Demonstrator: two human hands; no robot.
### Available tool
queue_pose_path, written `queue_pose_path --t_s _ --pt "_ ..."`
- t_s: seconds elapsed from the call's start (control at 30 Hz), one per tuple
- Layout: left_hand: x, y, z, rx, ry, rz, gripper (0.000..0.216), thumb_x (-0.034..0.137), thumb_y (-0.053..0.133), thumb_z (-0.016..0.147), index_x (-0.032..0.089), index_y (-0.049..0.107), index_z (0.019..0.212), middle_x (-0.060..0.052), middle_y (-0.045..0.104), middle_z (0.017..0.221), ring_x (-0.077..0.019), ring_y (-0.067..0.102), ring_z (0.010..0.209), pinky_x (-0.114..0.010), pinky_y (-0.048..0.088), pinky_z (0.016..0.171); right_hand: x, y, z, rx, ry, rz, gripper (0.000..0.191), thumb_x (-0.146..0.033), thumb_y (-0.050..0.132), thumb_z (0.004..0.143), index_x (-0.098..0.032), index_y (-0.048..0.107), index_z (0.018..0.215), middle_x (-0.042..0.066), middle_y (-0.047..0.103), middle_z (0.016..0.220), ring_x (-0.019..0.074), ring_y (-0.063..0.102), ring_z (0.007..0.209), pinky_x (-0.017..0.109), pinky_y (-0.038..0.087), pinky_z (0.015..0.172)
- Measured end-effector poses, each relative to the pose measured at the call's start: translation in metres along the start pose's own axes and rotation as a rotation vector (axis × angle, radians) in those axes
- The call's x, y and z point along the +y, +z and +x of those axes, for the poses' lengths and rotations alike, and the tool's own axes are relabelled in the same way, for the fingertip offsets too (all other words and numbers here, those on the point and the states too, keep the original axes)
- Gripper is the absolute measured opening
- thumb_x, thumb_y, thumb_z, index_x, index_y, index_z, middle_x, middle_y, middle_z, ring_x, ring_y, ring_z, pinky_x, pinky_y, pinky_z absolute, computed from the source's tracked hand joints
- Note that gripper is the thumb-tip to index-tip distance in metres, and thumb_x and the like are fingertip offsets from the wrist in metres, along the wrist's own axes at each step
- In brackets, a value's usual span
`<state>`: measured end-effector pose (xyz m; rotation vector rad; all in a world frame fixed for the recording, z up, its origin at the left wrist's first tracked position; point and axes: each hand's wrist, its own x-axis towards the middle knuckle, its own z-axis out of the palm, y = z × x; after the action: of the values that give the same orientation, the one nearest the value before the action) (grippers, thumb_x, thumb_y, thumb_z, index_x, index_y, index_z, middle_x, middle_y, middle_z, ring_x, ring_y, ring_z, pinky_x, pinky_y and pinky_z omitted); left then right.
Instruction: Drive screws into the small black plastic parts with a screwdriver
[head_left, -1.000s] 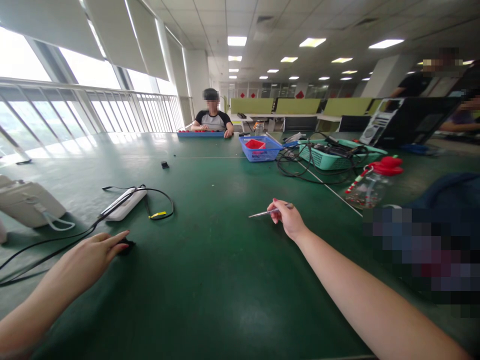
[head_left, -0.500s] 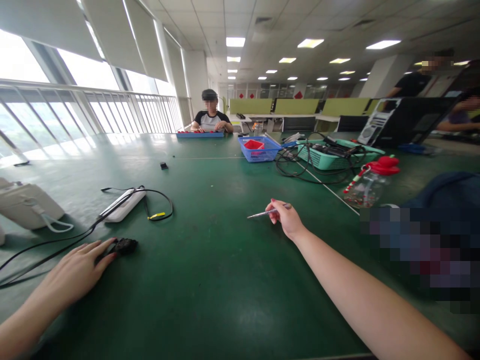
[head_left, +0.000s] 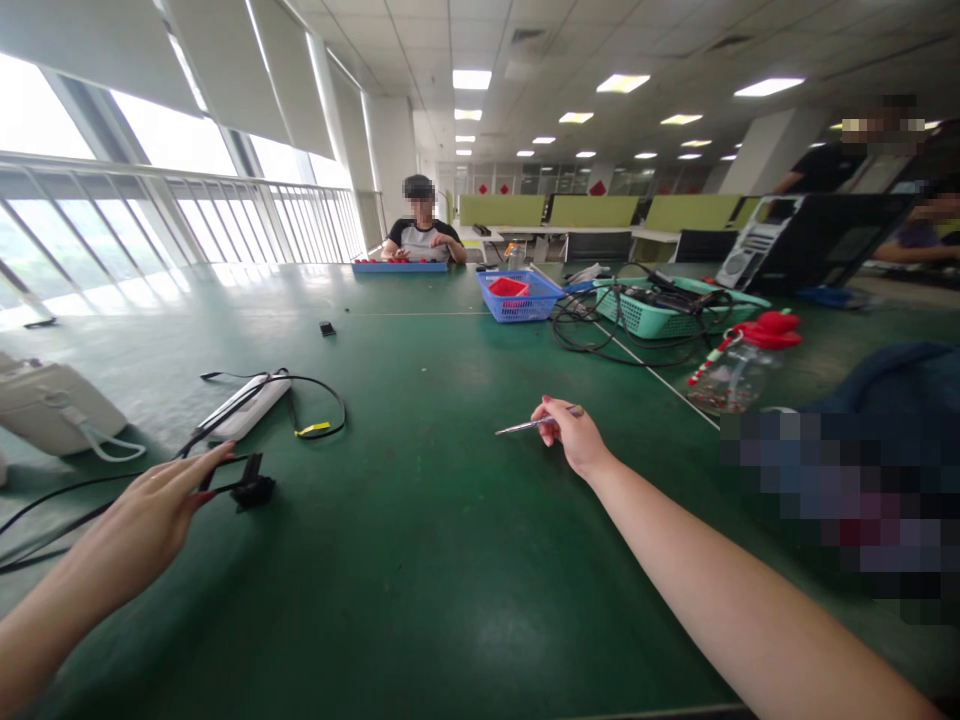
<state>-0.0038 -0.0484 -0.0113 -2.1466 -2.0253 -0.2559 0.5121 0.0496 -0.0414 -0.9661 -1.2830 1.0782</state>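
Observation:
My left hand hovers low over the green table at the near left. Its fingers are stretched out, and the fingertips meet a thin black strip that leads to a small black part, which stands tipped up just right of them. My right hand rests on the table at the centre, pinched on slim metal tweezers whose tips point left.
A white power strip with a black cable and a yellow tag lies beyond my left hand. A white device sits far left. Further back are a blue basket, a teal basket of cables and a red-lidded bottle. A person sits opposite.
My left hand drew back from on top of the small black part, then lifted slightly, and the part now stands tipped up with a strip showing. The right hand with the tweezers stayed put.

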Motion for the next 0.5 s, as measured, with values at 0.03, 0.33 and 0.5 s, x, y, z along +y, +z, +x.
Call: queue_pose_path --t_s 0.03,0.33,0.5 --pt "-0.002 0.004 0.002 -0.028 0.041 -0.012 0.057 0.036 0.029 0.089 0.016 0.040 0.141 -0.011 0.055 0.135 -0.0274 0.051 0.122 -0.040 0.035 0.108 0.000 0.000 0.000 0.000 -0.001 0.002 0.039 -0.051 0.062 0.081 -0.016 0.067 0.064 0.000 0.054 0.050 0.0096 0.046 0.043 0.022 0.036 0.040" --pt "-0.014 0.027 0.007 -0.147 0.112 -0.171 0.053 0.030 0.040 0.085 0.020 0.051 0.135 -0.008 0.057 0.134 -0.0267 0.055 0.119 -0.036 0.040 0.105 -0.001 0.001 -0.001 0.000 -0.001 -0.018 0.040 -0.052 0.062 0.080 -0.016 0.067 0.064 0.000 0.054 0.050 0.0096 0.046 0.043 0.022 0.036 0.040" --pt "-0.001 0.013 0.009 -0.165 0.135 -0.112 0.052 0.034 0.041 0.085 0.020 0.053 0.134 -0.009 0.061 0.129 -0.0282 0.056 0.117 -0.041 0.039 0.105 -0.001 0.001 -0.001 -0.003 -0.001 -0.022 0.041 -0.053 0.062 0.080 -0.016 0.067 0.064 0.000 0.054 0.050 0.0099 0.047 0.043 0.022 0.037 0.040"
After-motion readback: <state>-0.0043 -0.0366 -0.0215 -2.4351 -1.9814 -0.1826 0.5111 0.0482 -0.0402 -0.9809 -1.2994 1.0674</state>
